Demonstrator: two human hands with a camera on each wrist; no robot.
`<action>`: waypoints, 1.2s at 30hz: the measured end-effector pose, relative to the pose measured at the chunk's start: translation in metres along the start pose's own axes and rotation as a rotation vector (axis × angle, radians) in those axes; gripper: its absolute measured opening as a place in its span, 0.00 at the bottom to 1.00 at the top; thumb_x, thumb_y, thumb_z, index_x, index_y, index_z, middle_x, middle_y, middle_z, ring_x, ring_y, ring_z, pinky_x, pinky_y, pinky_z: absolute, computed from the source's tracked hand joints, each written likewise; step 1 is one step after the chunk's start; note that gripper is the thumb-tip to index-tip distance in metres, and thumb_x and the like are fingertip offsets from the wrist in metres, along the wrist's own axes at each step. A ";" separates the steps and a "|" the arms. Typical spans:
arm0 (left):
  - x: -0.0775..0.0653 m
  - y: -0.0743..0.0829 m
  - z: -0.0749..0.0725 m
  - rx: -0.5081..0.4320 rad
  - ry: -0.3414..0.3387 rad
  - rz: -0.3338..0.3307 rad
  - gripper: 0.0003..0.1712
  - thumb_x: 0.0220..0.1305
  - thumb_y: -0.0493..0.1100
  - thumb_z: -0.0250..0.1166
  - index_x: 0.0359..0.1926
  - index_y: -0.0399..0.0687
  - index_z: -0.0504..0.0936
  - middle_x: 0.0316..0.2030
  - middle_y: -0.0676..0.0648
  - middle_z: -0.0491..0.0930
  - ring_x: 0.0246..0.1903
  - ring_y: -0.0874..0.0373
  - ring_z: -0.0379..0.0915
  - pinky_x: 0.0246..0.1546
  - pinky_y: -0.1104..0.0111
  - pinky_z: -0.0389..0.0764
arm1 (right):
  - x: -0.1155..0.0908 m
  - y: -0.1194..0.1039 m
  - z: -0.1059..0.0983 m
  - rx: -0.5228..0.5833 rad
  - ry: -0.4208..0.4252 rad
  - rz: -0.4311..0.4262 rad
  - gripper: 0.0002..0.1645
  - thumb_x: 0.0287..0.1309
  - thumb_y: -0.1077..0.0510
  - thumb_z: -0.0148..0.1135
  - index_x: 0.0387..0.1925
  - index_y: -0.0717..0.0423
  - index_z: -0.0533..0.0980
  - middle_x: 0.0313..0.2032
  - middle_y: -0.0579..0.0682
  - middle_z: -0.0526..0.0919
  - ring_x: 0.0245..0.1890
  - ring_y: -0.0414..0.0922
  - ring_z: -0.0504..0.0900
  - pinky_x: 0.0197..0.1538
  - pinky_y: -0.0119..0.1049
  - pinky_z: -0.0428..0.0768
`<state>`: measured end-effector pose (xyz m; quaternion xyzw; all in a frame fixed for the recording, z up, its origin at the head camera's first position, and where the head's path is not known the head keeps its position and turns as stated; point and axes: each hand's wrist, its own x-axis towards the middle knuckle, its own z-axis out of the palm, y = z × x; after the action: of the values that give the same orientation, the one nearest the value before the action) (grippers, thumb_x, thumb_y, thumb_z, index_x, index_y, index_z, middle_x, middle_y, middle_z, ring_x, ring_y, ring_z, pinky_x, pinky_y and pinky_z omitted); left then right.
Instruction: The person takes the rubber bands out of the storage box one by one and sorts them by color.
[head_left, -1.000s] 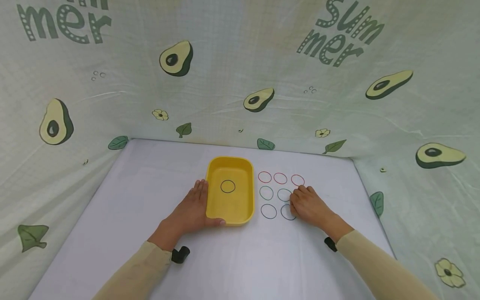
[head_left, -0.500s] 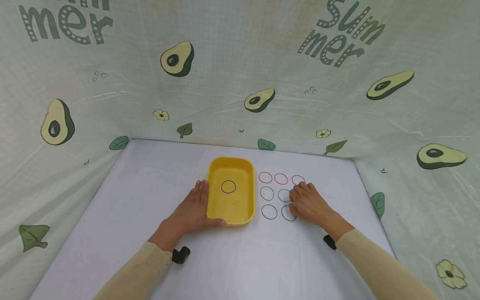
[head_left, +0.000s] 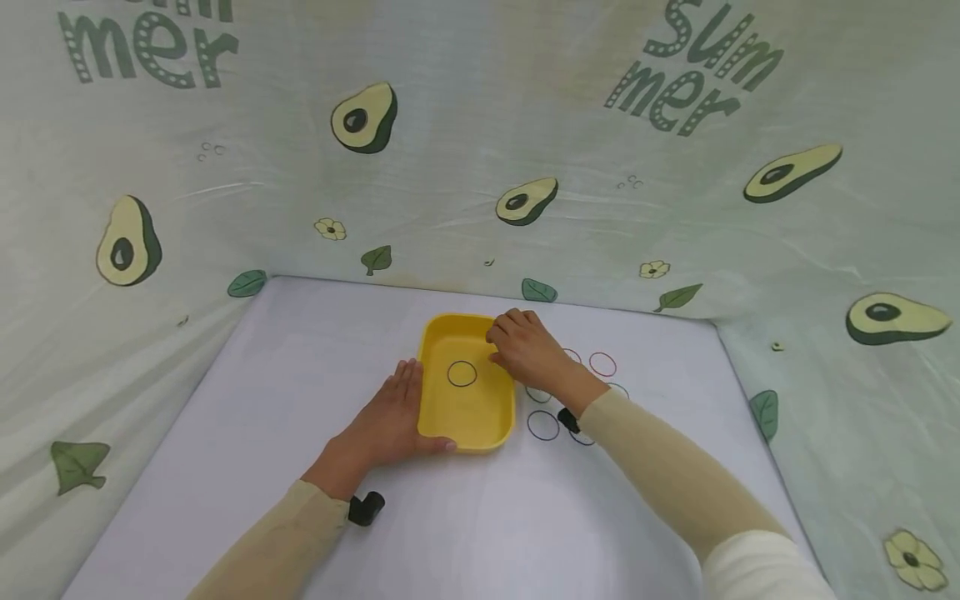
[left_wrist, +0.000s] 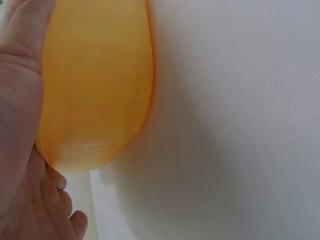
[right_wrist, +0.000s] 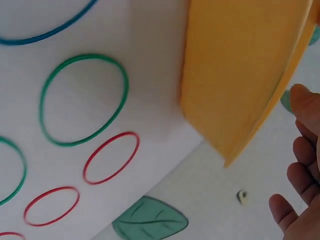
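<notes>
A yellow plastic tray [head_left: 472,429] rests on the white table, with a thin dark ring [head_left: 447,373] lying in it. My left hand [head_left: 386,417] steadies the tray: straight fingers lie along its left side, and the thumb lies along its near end. The left wrist view shows this hand [left_wrist: 20,110] against the tray wall. Over the tray's far right rim is my right hand [head_left: 528,350], its fingertips above the inside. In the right wrist view its fingers [right_wrist: 302,150] are loosely bent, with nothing seen between them.
Right of the tray lie several thin rings in rows: a red ring [head_left: 603,353] at the back, a green ring [right_wrist: 126,87] in the middle, a blue ring [head_left: 543,440] in front. The right forearm covers some. A cloth backdrop with avocado prints [head_left: 527,202] stands behind the table.
My right hand has moved left and away from me, from the right-hand rings to the tray's far right rim. The left hand stays at the tray. The view has shifted slightly.
</notes>
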<state>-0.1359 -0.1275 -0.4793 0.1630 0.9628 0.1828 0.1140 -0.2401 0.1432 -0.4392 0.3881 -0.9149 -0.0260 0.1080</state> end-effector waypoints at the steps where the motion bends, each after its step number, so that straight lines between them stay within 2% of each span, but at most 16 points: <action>1: 0.001 0.000 0.000 -0.005 0.001 0.003 0.85 0.51 0.86 0.66 0.83 0.30 0.35 0.84 0.31 0.37 0.84 0.37 0.32 0.82 0.45 0.50 | 0.008 -0.003 0.003 -0.007 -0.013 -0.015 0.20 0.67 0.48 0.73 0.54 0.53 0.82 0.53 0.50 0.83 0.57 0.51 0.75 0.65 0.48 0.76; 7: 0.003 -0.001 0.001 -0.014 -0.011 0.030 0.85 0.51 0.87 0.63 0.83 0.31 0.35 0.84 0.31 0.37 0.84 0.37 0.30 0.82 0.44 0.49 | 0.038 -0.020 0.030 -0.082 -0.112 -0.077 0.18 0.73 0.48 0.67 0.53 0.55 0.79 0.53 0.52 0.80 0.58 0.52 0.74 0.64 0.48 0.76; 10: 0.003 -0.002 0.001 -0.012 -0.015 0.032 0.85 0.51 0.88 0.63 0.83 0.31 0.34 0.84 0.31 0.37 0.84 0.37 0.30 0.82 0.44 0.49 | 0.044 -0.026 0.043 -0.119 -0.168 -0.091 0.18 0.76 0.46 0.62 0.55 0.54 0.78 0.54 0.52 0.79 0.58 0.52 0.72 0.64 0.48 0.75; 14: 0.003 -0.002 0.001 -0.005 -0.021 0.018 0.85 0.52 0.87 0.63 0.83 0.32 0.33 0.84 0.32 0.35 0.84 0.38 0.29 0.82 0.44 0.49 | 0.049 -0.034 0.052 -0.130 -0.196 -0.093 0.19 0.77 0.44 0.58 0.56 0.52 0.79 0.53 0.50 0.79 0.57 0.50 0.72 0.61 0.46 0.74; 21: 0.001 -0.003 0.001 0.001 -0.031 0.003 0.85 0.52 0.87 0.63 0.83 0.32 0.33 0.84 0.33 0.34 0.85 0.39 0.28 0.83 0.45 0.48 | 0.047 -0.045 0.049 -0.053 -0.217 -0.148 0.29 0.71 0.32 0.62 0.57 0.48 0.80 0.57 0.48 0.81 0.58 0.48 0.73 0.64 0.45 0.74; 25: -0.001 -0.002 -0.002 -0.016 -0.031 0.002 0.84 0.53 0.85 0.65 0.83 0.32 0.34 0.84 0.32 0.35 0.84 0.38 0.28 0.82 0.44 0.48 | 0.047 -0.049 0.048 -0.015 -0.191 -0.195 0.27 0.71 0.36 0.64 0.61 0.47 0.78 0.60 0.46 0.79 0.63 0.48 0.72 0.70 0.47 0.71; 29: -0.002 -0.002 -0.002 -0.023 -0.030 0.001 0.83 0.53 0.84 0.65 0.83 0.33 0.33 0.84 0.33 0.35 0.84 0.38 0.27 0.83 0.45 0.48 | 0.048 -0.054 0.048 0.026 -0.175 -0.262 0.26 0.74 0.39 0.61 0.64 0.47 0.76 0.62 0.45 0.78 0.68 0.48 0.70 0.76 0.49 0.66; 36: -0.002 -0.002 -0.001 -0.016 -0.024 0.004 0.84 0.53 0.86 0.64 0.84 0.34 0.34 0.85 0.34 0.34 0.84 0.39 0.28 0.83 0.45 0.48 | 0.049 -0.060 0.047 -0.032 -0.220 -0.336 0.23 0.80 0.42 0.54 0.66 0.46 0.76 0.64 0.41 0.79 0.67 0.46 0.69 0.74 0.45 0.66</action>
<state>-0.1345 -0.1305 -0.4787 0.1664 0.9595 0.1888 0.1266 -0.2411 0.0647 -0.4845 0.5282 -0.8431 -0.1003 0.0075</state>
